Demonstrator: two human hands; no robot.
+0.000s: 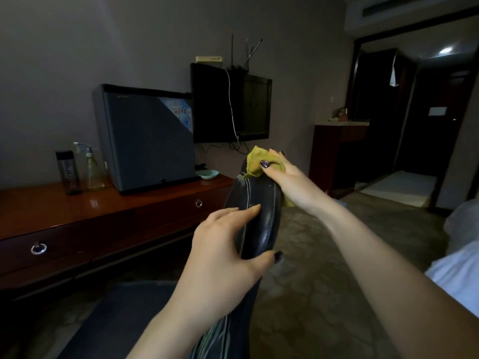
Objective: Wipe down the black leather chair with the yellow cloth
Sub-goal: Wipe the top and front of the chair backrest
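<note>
We see the left hand [223,244] gripping the top edge of the black leather chair [259,211], fingers over its stitched seam. The right hand [287,177] clutches the yellow cloth [255,161], pressed on the chair's far upper end

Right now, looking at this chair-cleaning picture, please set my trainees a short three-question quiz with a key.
1. True or false: the right hand holds the yellow cloth on the chair's top edge.
2. What does the left hand grip?
A. spray bottle
B. black chair
C. bowl
3. Which two containers stand left of the mini fridge on the wooden cabinet?

Key:
1. True
2. B
3. The dark bottle and the spray bottle
</note>
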